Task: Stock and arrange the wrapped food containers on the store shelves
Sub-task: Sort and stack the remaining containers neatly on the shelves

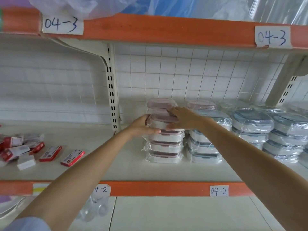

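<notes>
A stack of wrapped pink-lidded food containers stands on the cream shelf, near its middle. The top pink container sits on that stack, held between both hands. My left hand grips its left end with the thumb along the front. My right hand lies over its lid and right end, thumb at the front. More pink-lidded containers are stacked behind. Stacks of wrapped blue-lidded containers fill the shelf to the right.
Small red and white boxes lie scattered on the shelf's left part. A slotted upright post rises at the back. The orange shelf above carries 04-3 labels; the front edge carries 04-2 labels. Clear packets lie on the shelf below.
</notes>
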`<state>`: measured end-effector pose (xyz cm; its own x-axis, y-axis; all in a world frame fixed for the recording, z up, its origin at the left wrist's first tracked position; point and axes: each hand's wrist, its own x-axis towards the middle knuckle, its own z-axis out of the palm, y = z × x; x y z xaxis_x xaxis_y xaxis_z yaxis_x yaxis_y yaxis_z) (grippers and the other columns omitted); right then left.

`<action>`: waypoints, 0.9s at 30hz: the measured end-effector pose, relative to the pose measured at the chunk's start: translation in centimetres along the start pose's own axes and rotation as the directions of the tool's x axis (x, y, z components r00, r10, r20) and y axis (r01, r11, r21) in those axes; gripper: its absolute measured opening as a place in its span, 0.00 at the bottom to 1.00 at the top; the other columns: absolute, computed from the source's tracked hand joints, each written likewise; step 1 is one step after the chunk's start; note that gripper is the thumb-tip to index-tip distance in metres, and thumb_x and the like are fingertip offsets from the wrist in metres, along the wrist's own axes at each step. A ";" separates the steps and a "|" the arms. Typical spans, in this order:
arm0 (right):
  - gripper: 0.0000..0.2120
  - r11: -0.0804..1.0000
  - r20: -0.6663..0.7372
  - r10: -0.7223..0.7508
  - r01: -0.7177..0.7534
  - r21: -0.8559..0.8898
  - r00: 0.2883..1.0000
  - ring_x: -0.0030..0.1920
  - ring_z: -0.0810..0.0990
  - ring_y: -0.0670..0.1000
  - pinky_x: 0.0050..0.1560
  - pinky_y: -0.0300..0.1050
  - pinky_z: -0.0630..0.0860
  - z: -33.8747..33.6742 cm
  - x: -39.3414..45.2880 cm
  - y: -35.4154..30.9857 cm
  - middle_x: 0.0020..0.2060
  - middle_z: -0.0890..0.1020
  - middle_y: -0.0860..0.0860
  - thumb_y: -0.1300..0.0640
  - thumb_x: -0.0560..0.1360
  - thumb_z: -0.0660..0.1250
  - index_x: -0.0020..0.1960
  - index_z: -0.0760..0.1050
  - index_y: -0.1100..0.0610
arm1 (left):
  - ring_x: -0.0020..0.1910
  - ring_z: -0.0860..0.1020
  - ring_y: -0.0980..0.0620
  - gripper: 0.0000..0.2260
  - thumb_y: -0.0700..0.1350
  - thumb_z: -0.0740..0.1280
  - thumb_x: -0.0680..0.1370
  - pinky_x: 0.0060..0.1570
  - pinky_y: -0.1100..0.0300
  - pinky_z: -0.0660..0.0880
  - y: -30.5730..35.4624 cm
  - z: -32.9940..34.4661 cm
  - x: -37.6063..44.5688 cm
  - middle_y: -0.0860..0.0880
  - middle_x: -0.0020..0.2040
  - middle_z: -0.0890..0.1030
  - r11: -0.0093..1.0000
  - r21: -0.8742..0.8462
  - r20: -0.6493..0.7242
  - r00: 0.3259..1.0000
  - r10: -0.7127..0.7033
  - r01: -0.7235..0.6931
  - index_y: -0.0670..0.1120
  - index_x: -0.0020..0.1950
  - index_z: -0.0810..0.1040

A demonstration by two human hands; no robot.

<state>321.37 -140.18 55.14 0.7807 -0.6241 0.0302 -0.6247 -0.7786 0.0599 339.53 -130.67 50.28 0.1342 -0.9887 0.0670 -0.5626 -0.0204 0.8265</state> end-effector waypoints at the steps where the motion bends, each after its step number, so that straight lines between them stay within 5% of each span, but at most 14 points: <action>1: 0.42 1.000 -0.002 -0.003 0.003 -0.026 1.000 0.71 0.63 0.59 0.69 0.53 0.60 0.1 -0.1 0.0 0.74 0.61 0.55 0.35 0.72 0.62 0.77 0.52 0.56 | 0.66 0.69 0.54 0.36 0.48 0.76 0.69 0.68 0.56 0.66 -0.1 0.2 0.1 0.52 0.68 0.71 1.000 -0.027 0.001 1.000 -0.001 0.001 0.45 0.73 0.64; 12: 0.34 0.992 -0.066 -0.098 0.103 0.074 0.993 0.72 0.60 0.54 0.72 0.50 0.57 0.2 -0.1 -1.2 0.73 0.61 0.51 0.42 0.76 0.63 0.76 0.54 0.50 | 0.48 0.77 0.57 0.23 0.46 0.79 0.65 0.40 0.68 0.69 -1.3 0.9 -0.4 0.58 0.46 0.78 0.990 -0.126 -0.226 0.974 0.032 -0.062 0.48 0.56 0.74; 17: 0.41 0.985 -0.139 0.085 -0.062 0.162 0.987 0.76 0.48 0.55 0.74 0.54 0.50 0.7 -1.6 -1.8 0.77 0.49 0.54 0.41 0.74 0.65 0.77 0.47 0.54 | 0.52 0.79 0.48 0.20 0.49 0.78 0.66 0.52 0.54 0.76 -0.8 1.4 -0.4 0.46 0.51 0.82 0.998 -0.026 -0.241 0.970 0.043 -0.051 0.45 0.54 0.78; 20: 0.45 0.866 -0.194 0.267 -0.147 0.478 0.944 0.76 0.47 0.55 0.75 0.54 0.50 1.2 -3.0 -2.0 0.77 0.46 0.54 0.45 0.74 0.67 0.77 0.42 0.57 | 0.52 0.79 0.49 0.22 0.50 0.77 0.67 0.46 0.61 0.72 -0.7 1.5 -0.4 0.49 0.51 0.81 1.000 0.002 -0.261 0.965 0.023 -0.024 0.44 0.57 0.77; 23: 0.43 0.716 -0.132 0.355 -0.178 0.675 0.925 0.74 0.56 0.55 0.73 0.54 0.56 2.1 -3.7 -2.3 0.75 0.56 0.54 0.47 0.74 0.68 0.77 0.45 0.58 | 0.52 0.75 0.55 0.27 0.54 0.76 0.67 0.44 0.65 0.71 -0.6 1.8 -1.0 0.57 0.53 0.75 0.989 -0.147 -0.210 0.976 -0.064 0.033 0.48 0.62 0.71; 27: 0.24 0.485 0.031 0.469 -0.286 0.826 0.883 0.53 0.72 0.52 0.58 0.50 0.71 4.1 -3.4 -2.2 0.52 0.71 0.53 0.47 0.74 0.67 0.65 0.63 0.55 | 0.61 0.75 0.47 0.40 0.64 0.70 0.66 0.58 0.48 0.74 -0.2 1.9 -1.8 0.50 0.66 0.72 0.907 -0.389 -0.037 0.981 -0.192 0.163 0.51 0.73 0.61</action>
<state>320.07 -136.63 50.77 0.3961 -0.9179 0.0240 -0.5383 -0.2533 -0.8037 337.81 -129.20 48.96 0.2695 -0.9602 -0.0726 -0.1708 -0.1219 0.9777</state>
